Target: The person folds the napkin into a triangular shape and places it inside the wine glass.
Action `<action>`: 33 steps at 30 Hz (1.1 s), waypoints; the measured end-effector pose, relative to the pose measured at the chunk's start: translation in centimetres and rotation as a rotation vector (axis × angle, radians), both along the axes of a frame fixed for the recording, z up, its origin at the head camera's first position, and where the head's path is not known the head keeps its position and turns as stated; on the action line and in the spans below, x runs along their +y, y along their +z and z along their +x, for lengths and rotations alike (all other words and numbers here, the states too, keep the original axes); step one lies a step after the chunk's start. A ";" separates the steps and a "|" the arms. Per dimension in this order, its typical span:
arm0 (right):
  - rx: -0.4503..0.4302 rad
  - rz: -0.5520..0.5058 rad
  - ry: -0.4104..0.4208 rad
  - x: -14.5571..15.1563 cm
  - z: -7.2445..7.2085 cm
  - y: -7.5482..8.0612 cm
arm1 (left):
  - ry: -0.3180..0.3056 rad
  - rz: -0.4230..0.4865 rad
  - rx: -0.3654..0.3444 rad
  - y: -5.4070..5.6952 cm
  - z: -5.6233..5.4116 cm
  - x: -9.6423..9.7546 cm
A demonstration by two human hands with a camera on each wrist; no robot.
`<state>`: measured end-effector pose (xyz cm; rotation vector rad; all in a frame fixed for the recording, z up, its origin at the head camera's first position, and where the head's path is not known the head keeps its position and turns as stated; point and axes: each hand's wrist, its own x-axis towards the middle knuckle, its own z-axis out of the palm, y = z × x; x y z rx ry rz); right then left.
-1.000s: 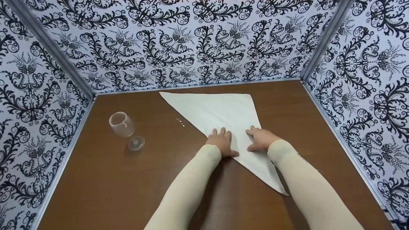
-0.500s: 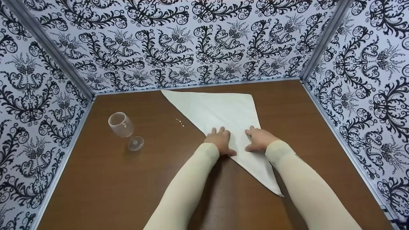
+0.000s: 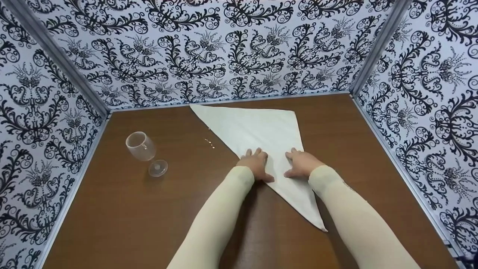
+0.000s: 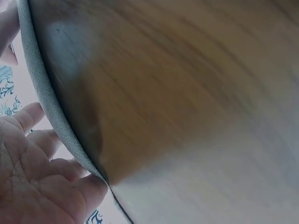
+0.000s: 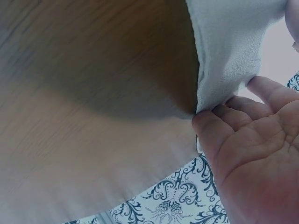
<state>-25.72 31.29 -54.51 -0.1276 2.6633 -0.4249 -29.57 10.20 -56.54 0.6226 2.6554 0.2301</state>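
A white cloth napkin (image 3: 257,127), folded into a triangle, lies on the brown table. Its long slanted edge runs from the back left toward the front right. My left hand (image 3: 255,166) rests on that edge with its fingers spread; the left wrist view shows the fingertips touching the folded edge (image 4: 51,107). Against the opposite edge, my right hand (image 3: 303,163) presses on the cloth, its thumb extended toward the left hand. In the right wrist view the fingertips meet the layered cloth edge (image 5: 219,56). Neither hand grips the fabric.
A clear stemmed glass (image 3: 141,147) stands on the left of the table (image 3: 157,213). Small bright specks (image 3: 211,144) show between glass and cloth. Patterned panels (image 3: 201,52) with grey metal frames enclose the back and sides.
Both hands have shifted slightly left while staying on the napkin. The napkin's front tip has moved left, and its back left corner a little to the right.
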 end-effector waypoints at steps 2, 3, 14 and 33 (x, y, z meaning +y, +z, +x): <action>-0.002 -0.002 -0.004 -0.1 0.1 0.1 | 0.003 0.000 -0.004 -0.1 -0.1 0.0; -0.003 0.000 -0.004 -0.1 0.1 0.1 | 0.004 -0.002 -0.007 -0.1 -0.1 0.0; 0.026 0.014 0.016 -0.3 0.2 -0.1 | 0.008 0.003 -0.026 -0.3 -0.4 -0.1; 0.067 0.028 0.034 -0.8 0.5 0.1 | 0.006 -0.020 -0.037 0.2 -1.0 -0.2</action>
